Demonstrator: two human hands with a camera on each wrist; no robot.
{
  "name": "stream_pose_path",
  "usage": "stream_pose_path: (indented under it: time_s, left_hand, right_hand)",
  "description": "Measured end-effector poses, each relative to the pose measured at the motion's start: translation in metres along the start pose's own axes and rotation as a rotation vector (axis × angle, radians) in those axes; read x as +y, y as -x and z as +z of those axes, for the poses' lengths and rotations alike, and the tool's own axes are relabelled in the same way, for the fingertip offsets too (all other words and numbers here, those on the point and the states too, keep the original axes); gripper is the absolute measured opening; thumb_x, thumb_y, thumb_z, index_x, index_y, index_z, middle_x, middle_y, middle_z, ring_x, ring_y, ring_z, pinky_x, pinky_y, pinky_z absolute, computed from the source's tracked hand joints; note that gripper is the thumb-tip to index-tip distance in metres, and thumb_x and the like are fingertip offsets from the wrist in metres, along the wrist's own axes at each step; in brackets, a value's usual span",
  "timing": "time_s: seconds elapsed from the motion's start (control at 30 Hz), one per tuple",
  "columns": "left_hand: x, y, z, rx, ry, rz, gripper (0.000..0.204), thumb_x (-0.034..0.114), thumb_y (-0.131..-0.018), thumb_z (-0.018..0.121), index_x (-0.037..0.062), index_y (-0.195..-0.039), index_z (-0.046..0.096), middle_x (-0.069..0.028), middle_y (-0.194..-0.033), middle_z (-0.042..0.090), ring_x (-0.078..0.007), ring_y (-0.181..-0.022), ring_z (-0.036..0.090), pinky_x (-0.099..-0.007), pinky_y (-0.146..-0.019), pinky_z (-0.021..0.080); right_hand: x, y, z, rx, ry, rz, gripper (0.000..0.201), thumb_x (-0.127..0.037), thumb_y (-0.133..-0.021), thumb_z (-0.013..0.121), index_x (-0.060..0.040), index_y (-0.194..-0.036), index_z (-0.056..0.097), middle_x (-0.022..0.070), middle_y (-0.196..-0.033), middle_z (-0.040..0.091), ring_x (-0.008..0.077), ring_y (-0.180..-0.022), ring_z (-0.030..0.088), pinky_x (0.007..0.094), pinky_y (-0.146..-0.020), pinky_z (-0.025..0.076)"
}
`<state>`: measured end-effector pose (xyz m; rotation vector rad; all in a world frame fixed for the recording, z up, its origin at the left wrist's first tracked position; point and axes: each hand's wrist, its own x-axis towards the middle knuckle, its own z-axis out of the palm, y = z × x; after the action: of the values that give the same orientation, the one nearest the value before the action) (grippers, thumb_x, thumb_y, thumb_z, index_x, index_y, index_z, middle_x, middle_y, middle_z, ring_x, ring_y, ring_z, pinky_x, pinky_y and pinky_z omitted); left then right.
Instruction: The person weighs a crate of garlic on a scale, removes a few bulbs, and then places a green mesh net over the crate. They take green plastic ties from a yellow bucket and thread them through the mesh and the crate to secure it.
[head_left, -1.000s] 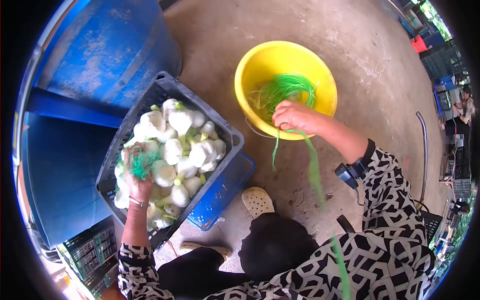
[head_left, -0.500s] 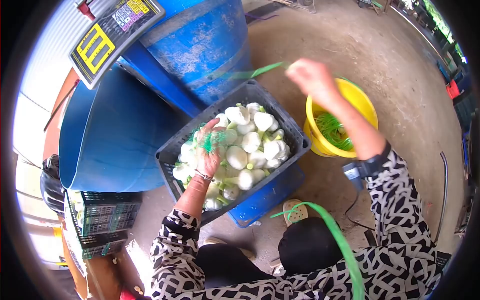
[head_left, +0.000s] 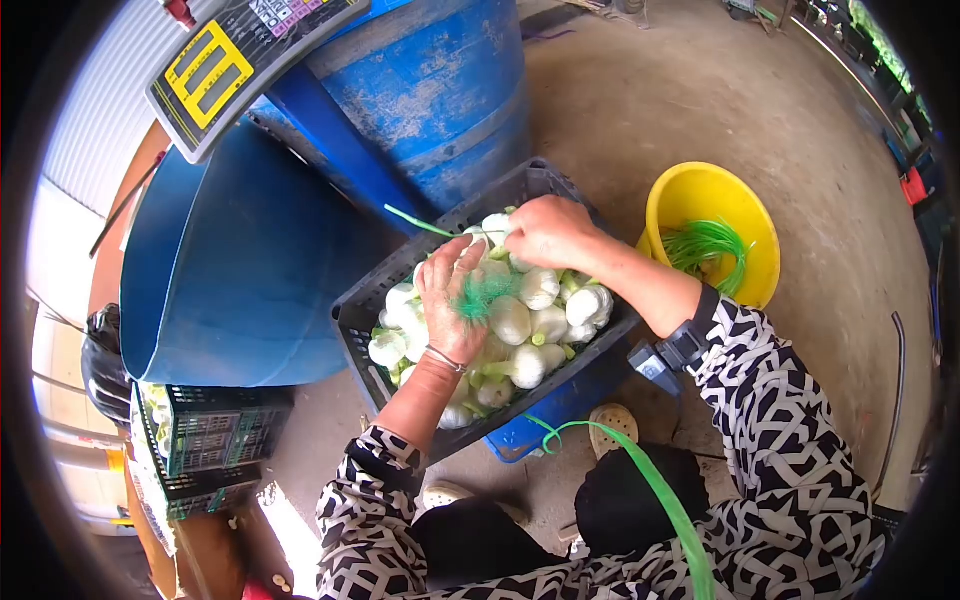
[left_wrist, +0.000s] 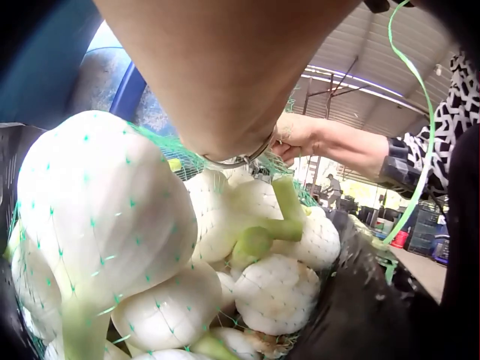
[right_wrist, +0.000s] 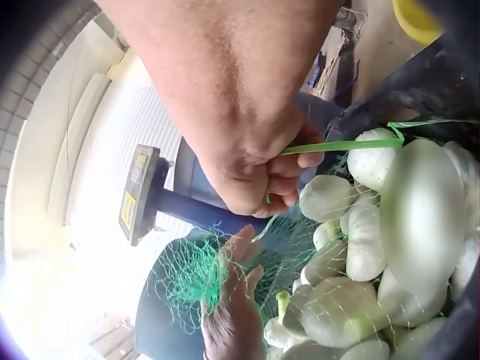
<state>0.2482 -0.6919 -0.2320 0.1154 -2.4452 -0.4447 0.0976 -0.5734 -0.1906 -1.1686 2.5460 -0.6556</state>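
Note:
White garlic bulbs [head_left: 510, 321] with cut green stems lie in a green net bag [right_wrist: 334, 225] inside a dark plastic crate [head_left: 545, 175]. My left hand [head_left: 447, 305] grips the gathered mouth of the net over the bulbs; a tuft of mesh [right_wrist: 196, 281] sticks out of the grip in the right wrist view. Close by, my right hand [head_left: 553, 232] pinches a green plastic strip [right_wrist: 337, 145] with curled fingers. One end of that strip stretches past the left fingertips in the head view. The left palm is hidden from the head camera.
A yellow bucket [head_left: 655, 205] with more green strips [head_left: 712, 248] stands right of the crate. Large blue barrels [head_left: 440, 90] and a scale display [head_left: 215, 75] are at the left and back. Another green strip [head_left: 660, 490] hangs across the body. Stacked crates [head_left: 215, 430] stand at lower left.
My right hand has lifted a green strip out of the yellow bucket and brought it left to my left hand over the crate. The left hand keeps its grip on the net. The head view has turned left.

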Motion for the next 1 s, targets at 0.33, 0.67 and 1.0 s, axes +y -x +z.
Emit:
stream_pose_path:
  time_s: [0.33, 0.67, 1.0]
  left_hand:
    - [-0.008, 0.002, 0.003, -0.321, 0.349, -0.188, 0.034, 0.005, -0.076, 0.061, 0.0059, -0.11, 0.057, -0.0135, -0.105, 0.06, -0.0311, -0.098, 0.056, -0.0374, -0.085, 0.044]
    - [-0.046, 0.018, 0.048, -0.015, 0.456, -0.377, 0.014, 0.002, -0.078, 0.056, 0.0047, -0.092, 0.058, -0.0117, -0.084, 0.061, -0.0274, -0.078, 0.059, -0.0365, -0.071, 0.047]
    - [-0.074, -0.004, 0.039, -0.295, -0.705, 0.289, 0.01, 0.011, -0.072, 0.055, 0.0078, -0.064, 0.06, -0.0103, -0.063, 0.062, -0.0275, -0.064, 0.063, -0.0407, -0.061, 0.05]
  right_hand:
    - [0.014, 0.001, 0.024, -0.009, -0.533, -0.615, 0.014, -0.022, -0.083, 0.059, -0.0081, -0.084, 0.064, 0.0125, -0.077, 0.064, 0.0282, -0.07, 0.062, 0.0384, -0.065, 0.048]
    - [0.055, 0.076, 0.017, 0.171, -0.04, -0.351, 0.022, -0.028, -0.085, 0.053, -0.0082, -0.078, 0.061, 0.0142, -0.07, 0.063, 0.0349, -0.07, 0.062, 0.0455, -0.063, 0.049]
    - [0.024, 0.152, 0.057, 0.08, 0.339, -0.699, 0.008, -0.014, -0.074, 0.055, -0.0074, -0.071, 0.061, 0.0096, -0.062, 0.064, 0.0262, -0.058, 0.065, 0.0379, -0.051, 0.049]
